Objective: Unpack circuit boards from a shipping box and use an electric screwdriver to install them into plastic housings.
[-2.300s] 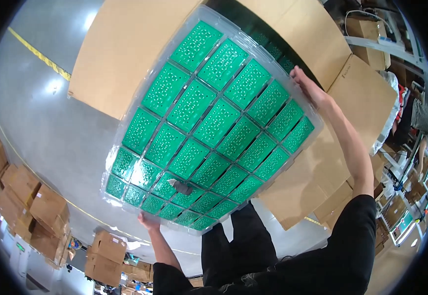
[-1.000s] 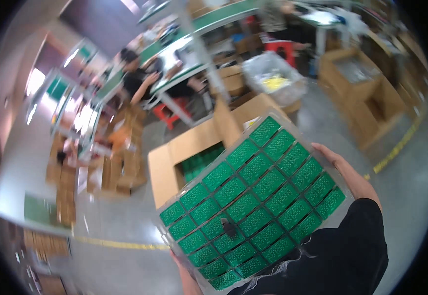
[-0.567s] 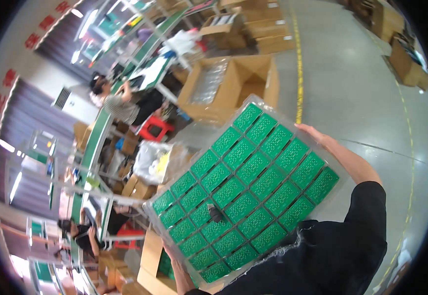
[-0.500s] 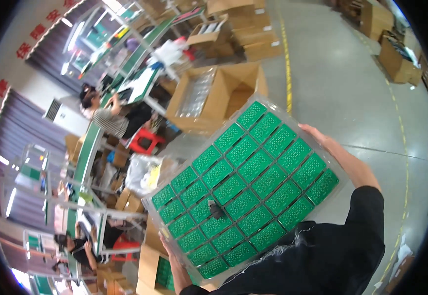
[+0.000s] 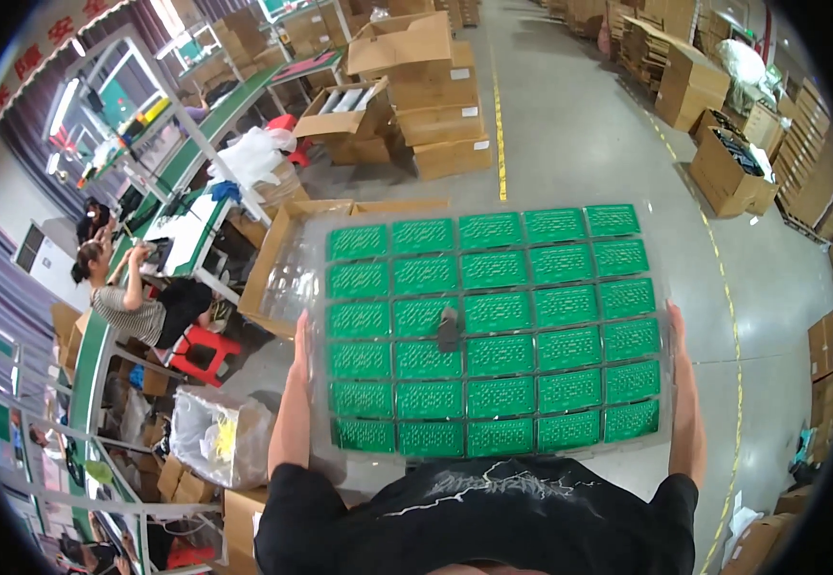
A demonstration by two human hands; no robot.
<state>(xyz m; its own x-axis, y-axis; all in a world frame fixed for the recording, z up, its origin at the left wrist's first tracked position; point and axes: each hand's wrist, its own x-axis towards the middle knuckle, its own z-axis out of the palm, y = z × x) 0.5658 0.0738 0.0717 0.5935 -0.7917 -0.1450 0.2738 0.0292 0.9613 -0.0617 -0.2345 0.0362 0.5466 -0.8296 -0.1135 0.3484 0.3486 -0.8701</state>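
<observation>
In front of the black shirt (image 5: 531, 522), the left hand (image 5: 302, 331) and right hand (image 5: 676, 321) grip opposite edges of a clear tray (image 5: 319, 383) filled with green boards (image 5: 498, 311); a small dark piece (image 5: 448, 331) lies on them. The tray partly hides an open carton (image 5: 277, 259). Beyond its left, someone in stripes (image 5: 129, 311) sits on a red stool (image 5: 204, 356). Farther off, boxes (image 5: 450, 125) stand stacked beside a yellow line (image 5: 501, 144).

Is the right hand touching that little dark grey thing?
Apart: the head view shows the right hand at the right edge of the clear tray, with green boards between it and the dark grey thing.
</observation>
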